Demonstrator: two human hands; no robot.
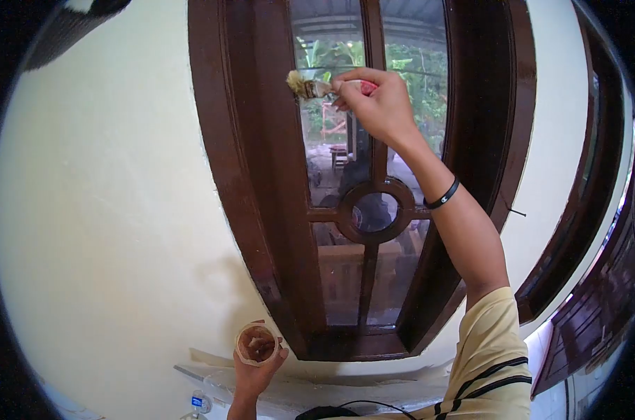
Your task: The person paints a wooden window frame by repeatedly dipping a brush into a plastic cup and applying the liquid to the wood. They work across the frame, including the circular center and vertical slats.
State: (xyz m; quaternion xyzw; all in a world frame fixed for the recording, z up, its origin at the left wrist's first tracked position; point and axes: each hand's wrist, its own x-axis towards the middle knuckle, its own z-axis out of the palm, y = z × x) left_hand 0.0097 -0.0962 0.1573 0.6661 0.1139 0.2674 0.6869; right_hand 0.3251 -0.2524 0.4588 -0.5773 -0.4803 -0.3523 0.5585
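My right hand [379,103] is closed round the red handle of a paintbrush [316,89], raised high in front of the window. The brush's worn, yellowish bristles [295,82] point left and overlap the inner edge of the dark brown window frame [251,126]. Low on the left, my left hand [256,371] grips a plastic cup [257,343] from below and the side. Brown residue coats the inside of the cup, whose open mouth faces up toward me. A black wristband [442,194] circles my right forearm.
Glass panes [331,161] with reflections fill the window, divided by brown bars and a round centre ring [377,212]. Cream wall [114,189] lies on both sides. A bottle with a blue label [200,402] stands below left. More dark woodwork [576,203] is at right.
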